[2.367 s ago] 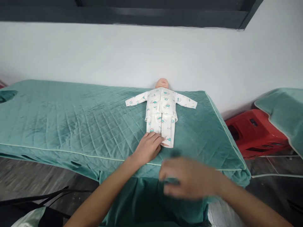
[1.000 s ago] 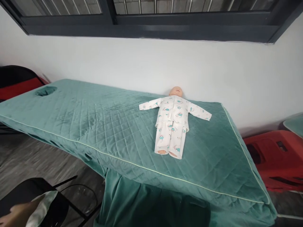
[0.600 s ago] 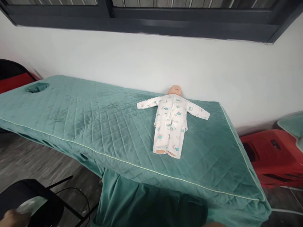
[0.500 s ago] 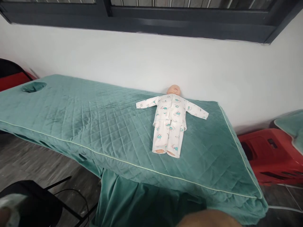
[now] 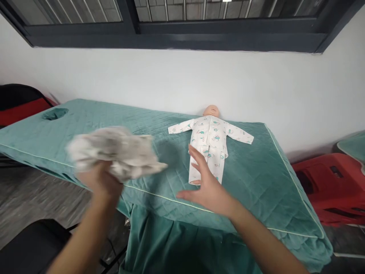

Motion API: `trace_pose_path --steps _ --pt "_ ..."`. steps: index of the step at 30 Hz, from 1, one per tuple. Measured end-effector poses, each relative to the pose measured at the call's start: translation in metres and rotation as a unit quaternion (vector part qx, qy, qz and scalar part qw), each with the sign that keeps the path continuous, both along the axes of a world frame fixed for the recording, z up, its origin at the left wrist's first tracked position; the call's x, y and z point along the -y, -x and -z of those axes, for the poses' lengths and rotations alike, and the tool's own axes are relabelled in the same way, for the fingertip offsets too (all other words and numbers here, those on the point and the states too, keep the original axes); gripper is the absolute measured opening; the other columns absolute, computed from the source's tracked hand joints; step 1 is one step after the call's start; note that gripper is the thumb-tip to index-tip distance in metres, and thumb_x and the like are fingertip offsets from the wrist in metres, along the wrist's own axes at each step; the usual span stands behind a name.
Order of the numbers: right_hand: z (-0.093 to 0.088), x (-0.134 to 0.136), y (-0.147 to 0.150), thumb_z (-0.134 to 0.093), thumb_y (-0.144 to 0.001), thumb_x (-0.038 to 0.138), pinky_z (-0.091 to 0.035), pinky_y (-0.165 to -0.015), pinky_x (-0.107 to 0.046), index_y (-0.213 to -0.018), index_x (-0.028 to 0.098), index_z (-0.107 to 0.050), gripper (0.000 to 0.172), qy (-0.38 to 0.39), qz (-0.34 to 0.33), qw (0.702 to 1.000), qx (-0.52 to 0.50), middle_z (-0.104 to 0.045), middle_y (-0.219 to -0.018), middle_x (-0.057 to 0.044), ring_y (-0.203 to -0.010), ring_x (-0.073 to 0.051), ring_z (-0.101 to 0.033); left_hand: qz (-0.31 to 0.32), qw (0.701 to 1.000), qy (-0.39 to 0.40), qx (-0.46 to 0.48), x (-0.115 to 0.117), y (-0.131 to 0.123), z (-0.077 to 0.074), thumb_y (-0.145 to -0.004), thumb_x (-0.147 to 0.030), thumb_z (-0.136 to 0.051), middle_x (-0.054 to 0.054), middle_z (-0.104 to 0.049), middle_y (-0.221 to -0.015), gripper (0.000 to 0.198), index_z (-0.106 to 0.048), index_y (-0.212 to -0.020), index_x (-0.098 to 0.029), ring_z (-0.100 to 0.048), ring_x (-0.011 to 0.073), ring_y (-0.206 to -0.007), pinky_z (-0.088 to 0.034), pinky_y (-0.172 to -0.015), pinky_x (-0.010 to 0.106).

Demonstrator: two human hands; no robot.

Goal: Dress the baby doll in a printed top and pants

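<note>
A bunched white patterned cloth (image 5: 114,150), blurred by motion, is gripped in my left hand (image 5: 99,179) above the left-middle part of the bed. What kind of cloth it is I cannot make out. My right hand (image 5: 208,186) is empty, fingers spread, in front of the doll's legs. The baby doll (image 5: 211,110) lies on its back, head toward the wall, arms out to both sides. It wears a white buttoned top (image 5: 209,131) and white trousers (image 5: 216,163) with small green prints; my right hand hides part of one leg.
The green quilted massage bed (image 5: 270,182) runs along a white wall under a dark window frame (image 5: 199,38). Its face hole (image 5: 55,113) is at the left. A red plastic stool (image 5: 336,190) is on the right, a black chair (image 5: 34,243) at lower left.
Both hands have risen into view over the bed, the left bringing the bunched cloth from the lower left. The view has shifted slightly. The doll lies as before.
</note>
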State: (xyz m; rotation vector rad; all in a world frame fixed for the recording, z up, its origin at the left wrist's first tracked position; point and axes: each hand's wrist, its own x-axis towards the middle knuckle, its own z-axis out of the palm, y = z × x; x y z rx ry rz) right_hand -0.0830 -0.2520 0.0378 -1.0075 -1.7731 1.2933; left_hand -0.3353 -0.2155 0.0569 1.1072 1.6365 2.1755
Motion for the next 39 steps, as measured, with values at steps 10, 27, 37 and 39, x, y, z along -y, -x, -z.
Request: trace_pose_path --steps 10,27,37,39 --pt "0.004 -0.070 -0.013 -0.079 -0.081 0.038 -0.029 -0.125 -0.047 -0.148 0.034 -0.046 0.075 -0.196 0.166 0.963 -0.077 -0.045 -0.155 -0.004 -0.147 -0.027 -0.039 0.414 0.842 0.055 0.342 -0.039 -0.162 0.034 -0.062 -0.027 -0.076 0.003 -0.078 -0.098 0.043 -0.072 -0.104 -0.018 -0.070 0.0270 -0.108 -0.052 -0.099 0.036" --pt "0.088 -0.040 -0.223 -0.059 -0.093 0.050 -0.053 -0.094 -0.061 -0.149 0.026 -0.048 0.062 -0.167 0.356 0.756 0.523 -0.045 -0.151 -0.024 -0.131 -0.047 -0.054 0.385 0.874 0.109 -0.276 -0.160 -0.143 0.080 -0.095 -0.029 -0.053 0.011 -0.064 -0.137 0.034 -0.064 -0.125 -0.020 -0.055 0.0240 -0.133 -0.040 -0.117 0.044" --pt "0.053 -0.134 -0.107 -0.054 -0.097 0.044 -0.030 -0.121 -0.062 -0.145 0.022 -0.047 0.053 -0.302 0.351 0.804 0.374 -0.031 -0.164 -0.016 -0.155 -0.036 -0.021 0.405 0.802 0.158 -0.411 -0.281 -0.206 0.067 -0.101 -0.023 -0.034 0.010 -0.063 -0.141 0.041 -0.067 -0.124 -0.018 -0.054 0.0233 -0.136 -0.041 -0.116 0.041" --pt "0.054 -0.185 -0.081 -0.055 -0.096 0.043 -0.033 -0.121 -0.056 -0.144 0.021 -0.048 0.053 -0.273 0.336 0.854 0.288 -0.036 -0.162 -0.015 -0.152 -0.032 -0.030 0.397 0.812 0.150 -0.401 -0.283 -0.204 0.073 -0.102 -0.025 -0.033 0.009 -0.063 -0.141 0.041 -0.067 -0.124 -0.019 -0.055 0.0226 -0.134 -0.040 -0.116 0.040"
